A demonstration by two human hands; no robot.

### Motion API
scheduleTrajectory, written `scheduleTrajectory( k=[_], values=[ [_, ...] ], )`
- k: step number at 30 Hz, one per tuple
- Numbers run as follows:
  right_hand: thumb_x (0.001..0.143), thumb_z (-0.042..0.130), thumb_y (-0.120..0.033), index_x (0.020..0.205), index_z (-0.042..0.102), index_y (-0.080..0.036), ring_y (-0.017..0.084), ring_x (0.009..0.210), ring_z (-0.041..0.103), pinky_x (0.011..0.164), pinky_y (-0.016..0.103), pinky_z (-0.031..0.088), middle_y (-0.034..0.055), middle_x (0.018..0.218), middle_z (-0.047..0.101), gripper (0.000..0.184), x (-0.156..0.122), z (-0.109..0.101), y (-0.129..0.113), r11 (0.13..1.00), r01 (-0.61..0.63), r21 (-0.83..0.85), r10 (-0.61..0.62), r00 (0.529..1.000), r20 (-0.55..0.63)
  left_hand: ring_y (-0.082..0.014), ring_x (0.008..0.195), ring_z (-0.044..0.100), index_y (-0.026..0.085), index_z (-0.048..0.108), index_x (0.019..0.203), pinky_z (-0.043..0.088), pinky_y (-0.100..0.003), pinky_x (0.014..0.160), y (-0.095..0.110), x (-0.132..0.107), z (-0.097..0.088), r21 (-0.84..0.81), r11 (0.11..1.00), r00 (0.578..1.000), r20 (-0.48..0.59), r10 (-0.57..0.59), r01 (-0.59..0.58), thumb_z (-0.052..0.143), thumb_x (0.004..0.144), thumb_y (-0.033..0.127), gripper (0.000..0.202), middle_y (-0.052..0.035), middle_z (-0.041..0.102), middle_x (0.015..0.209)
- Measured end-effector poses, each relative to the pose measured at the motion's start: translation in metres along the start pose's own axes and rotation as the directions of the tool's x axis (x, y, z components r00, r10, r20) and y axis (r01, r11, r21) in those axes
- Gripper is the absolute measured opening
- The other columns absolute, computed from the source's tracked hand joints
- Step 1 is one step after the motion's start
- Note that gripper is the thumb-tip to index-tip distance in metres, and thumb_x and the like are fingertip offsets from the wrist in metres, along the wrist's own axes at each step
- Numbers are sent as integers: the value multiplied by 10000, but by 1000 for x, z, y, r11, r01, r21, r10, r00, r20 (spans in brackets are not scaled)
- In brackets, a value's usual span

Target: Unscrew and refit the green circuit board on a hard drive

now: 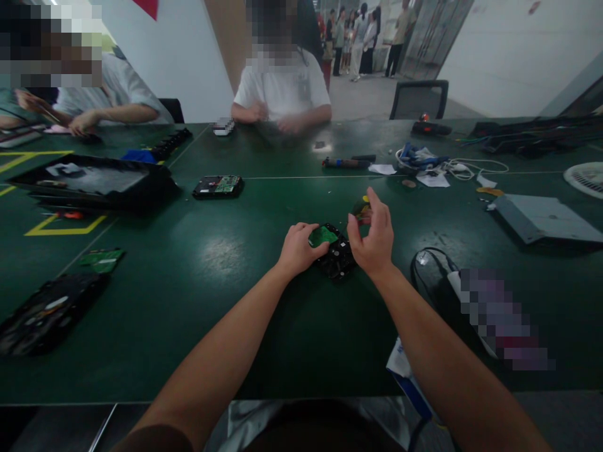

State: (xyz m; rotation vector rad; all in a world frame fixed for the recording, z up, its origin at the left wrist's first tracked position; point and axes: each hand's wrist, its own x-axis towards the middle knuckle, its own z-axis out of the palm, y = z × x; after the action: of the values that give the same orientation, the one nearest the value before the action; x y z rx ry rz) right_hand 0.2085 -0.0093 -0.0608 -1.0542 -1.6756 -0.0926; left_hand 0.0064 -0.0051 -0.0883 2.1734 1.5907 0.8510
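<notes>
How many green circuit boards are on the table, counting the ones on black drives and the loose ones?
Boards on black drives: 2, the held board between the left hand and right hand, and the far board
Loose boards: 1, the loose board
Total: 3

Hard drive (338, 260): black, lying flat at mid-table, nearer the near edge; its left end is gripped by the left hand (299, 248).
Circuit board (323, 236): green, on the drive's left part, slightly tilted.
Small tool (362, 210): dark with red and yellow, blurred; pinched in the right hand (374, 242), just above the drive.
</notes>
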Motion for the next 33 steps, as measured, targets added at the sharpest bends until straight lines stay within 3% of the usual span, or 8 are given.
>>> scheduleTrajectory(
  k=[3,8,13,18,23,28,33],
  values=[
    [1004,575,-373,1601,324,-324,239,964,671,774,451,662,126,1378,566,650,0,1,2,1000,-4,0,4,1000,-16,-307,1186,608,144,665,1363,505,-434,1053,-1,0,1,0,1000,1000,2,2,-2,761,862,449,595,-140,681,1251],
    [1020,506,-328,1614,308,-311,243,1005,684,874,484,650,125,1377,587,627,0,0,1,1000,-3,-7,3,1000,11,-310,1179,611,139,672,1352,503,-442,1060,-1,1,1,6,1000,1000,-8,11,-11,762,860,442,586,-143,690,1231],
    [980,587,-345,1560,379,-304,233,953,661,773,441,663,118,1327,591,618,1,-1,0,999,-8,-34,8,1000,-18,-308,1177,613,139,674,1353,502,-438,1062,0,0,1,10,1000,1000,-7,12,-12,756,862,447,585,-142,689,1244],
    [998,541,-302,1585,338,-296,231,970,669,823,464,661,126,1356,589,621,0,0,1,999,19,-29,-19,1000,-6,-308,1184,610,139,665,1365,501,-438,1060,1,0,-1,15,1000,1000,2,7,-7,745,871,448,589,-140,686,1244],
    [978,601,-342,1565,364,-313,234,925,664,757,466,668,123,1324,585,633,-1,2,3,1000,12,-16,-13,999,-45,-313,1187,609,152,669,1353,503,-454,1055,1,1,-1,5,1000,1000,10,3,-3,755,866,450,578,-141,682,1252],
    [1008,521,-314,1596,317,-306,253,1000,680,833,487,660,135,1374,565,622,-2,3,4,1000,7,28,-7,1000,-9,-307,1179,612,166,670,1350,505,-448,1048,0,1,-1,3,1000,1000,7,12,-12,758,864,444,567,-132,683,1239],
    [979,596,-344,1558,362,-302,236,953,649,740,437,664,129,1332,553,626,-1,3,3,1000,-2,6,3,999,-43,-308,1176,614,123,671,1350,498,-439,1061,1,1,-1,-1,1000,1000,8,11,-11,756,864,445,589,-152,687,1236]
  ],
)
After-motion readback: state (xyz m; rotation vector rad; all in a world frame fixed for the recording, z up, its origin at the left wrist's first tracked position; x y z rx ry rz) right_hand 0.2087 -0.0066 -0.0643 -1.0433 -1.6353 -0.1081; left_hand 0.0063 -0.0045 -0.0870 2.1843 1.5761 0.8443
